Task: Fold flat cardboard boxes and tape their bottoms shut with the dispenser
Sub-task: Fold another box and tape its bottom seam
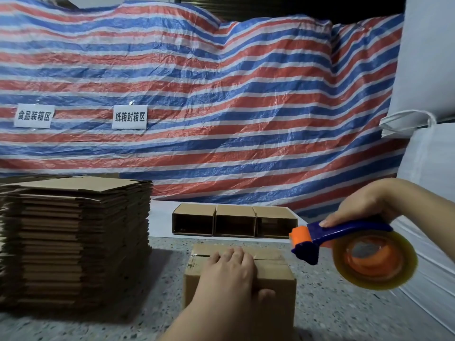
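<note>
A small folded cardboard box [275, 286] stands on the speckled table [332, 313] in front of me, its closed flaps facing up. My left hand [229, 274] lies flat on top of it, fingers straight over the flap seam and thumb down the near side. My right hand [369, 205] grips the blue handle of the tape dispenser [344, 247], which hangs in the air just right of the box. Its orange-and-blue head points toward the box, and the yellowish tape roll sits below my hand.
A tall stack of flat cardboard boxes [73, 242] fills the left of the table. Three folded boxes [234, 221] lie on their sides in a row behind. A red, white and blue striped tarp [221, 94] hangs at the back; white sacks [428, 168] stand on the right.
</note>
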{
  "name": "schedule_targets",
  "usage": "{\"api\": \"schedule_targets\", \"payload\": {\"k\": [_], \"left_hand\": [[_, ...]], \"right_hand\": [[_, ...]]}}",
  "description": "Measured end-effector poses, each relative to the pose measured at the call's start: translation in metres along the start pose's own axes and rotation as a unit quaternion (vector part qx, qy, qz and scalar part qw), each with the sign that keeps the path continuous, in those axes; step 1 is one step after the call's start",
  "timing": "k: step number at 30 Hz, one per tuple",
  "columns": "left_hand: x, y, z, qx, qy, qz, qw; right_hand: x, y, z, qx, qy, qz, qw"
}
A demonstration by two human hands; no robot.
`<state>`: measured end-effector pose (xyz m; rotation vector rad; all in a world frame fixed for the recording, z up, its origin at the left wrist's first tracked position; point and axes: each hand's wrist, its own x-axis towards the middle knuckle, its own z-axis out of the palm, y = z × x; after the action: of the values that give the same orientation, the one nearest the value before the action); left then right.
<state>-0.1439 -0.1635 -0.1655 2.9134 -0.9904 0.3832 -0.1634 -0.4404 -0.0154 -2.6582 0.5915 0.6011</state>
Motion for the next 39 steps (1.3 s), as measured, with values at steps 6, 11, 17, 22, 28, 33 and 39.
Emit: {"api": "schedule_targets", "payload": {"k": [6,11,17,22,28,33,39], "left_hand": [[-0.004,0.002,-0.003,-0.002,0.006,0.002,1.0],[0.006,0.017,-0.02,0.043,-0.041,0.004,0.998],[0.016,0.03,-0.011,-0.009,-0.011,0.098,0.995],[0.019,0.024,0.002,-0.003,0.039,0.105,0.994],[0.019,0.021,0.003,-0.018,0.047,0.113,0.992],[0.018,0.022,0.003,-0.009,0.063,0.117,0.991],[0.014,0.022,0.003,-0.018,0.077,0.12,0.99]], "right_hand": [[0.009,-0.001,0.018,-0.041,-0.029,0.008,0.999],[0.008,-0.001,0.023,-0.033,-0.019,0.015,0.999],[0.01,0.005,0.026,-0.027,-0.01,0.015,0.999],[0.008,0.012,0.018,0.003,-0.01,-0.007,1.0],[-0.018,0.015,-0.003,-0.012,-0.012,0.009,1.0],[-0.009,-0.024,0.026,-0.215,0.044,0.052,0.974],[0.031,-0.002,0.099,-0.332,0.09,0.099,0.934]]}}
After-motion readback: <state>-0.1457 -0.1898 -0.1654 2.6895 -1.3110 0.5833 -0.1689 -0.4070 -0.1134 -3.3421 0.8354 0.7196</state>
